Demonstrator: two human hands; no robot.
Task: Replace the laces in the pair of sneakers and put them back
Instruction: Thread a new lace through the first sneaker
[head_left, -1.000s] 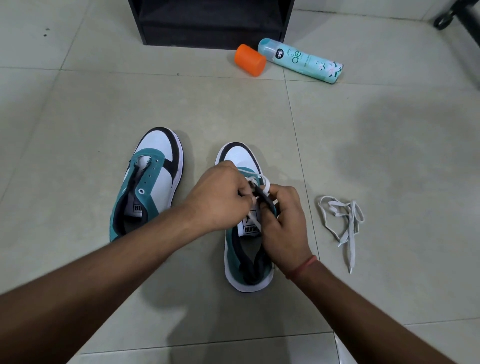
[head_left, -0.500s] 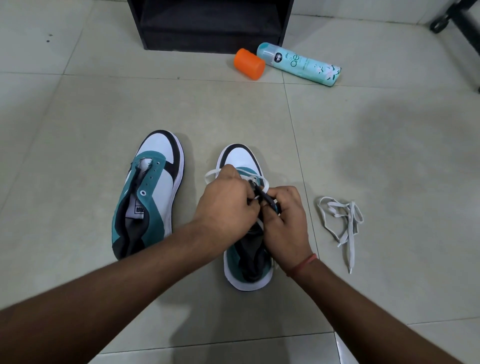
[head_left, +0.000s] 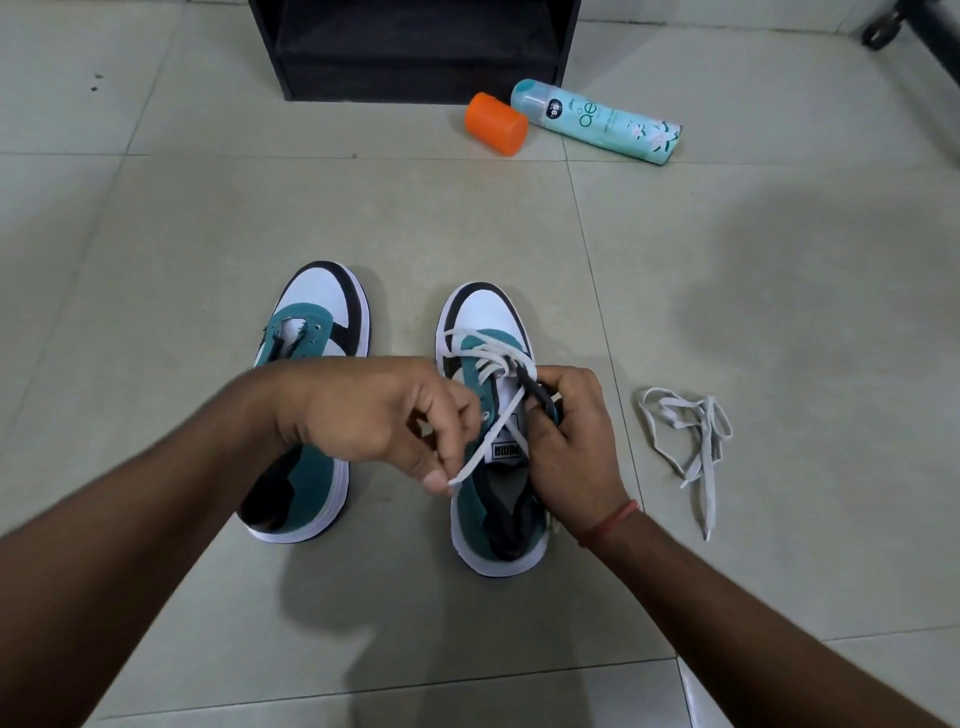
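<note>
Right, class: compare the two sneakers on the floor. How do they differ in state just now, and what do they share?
The right sneaker has a white lace crossing its eyelets; the left sneaker has bare eyelets and no lace. The right sneaker is being worked on: the left hand pinches the lace end and the right hand grips its side. The left sneaker stands untouched. Both are teal, white and black, toes pointing away.

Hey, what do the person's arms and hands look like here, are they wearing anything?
Both forearms are bare, with no sleeves in view and no gloves. The right wrist carries a thin reddish-orange thread band. The left hand and right hand show no rings or watch that I can make out.
</note>
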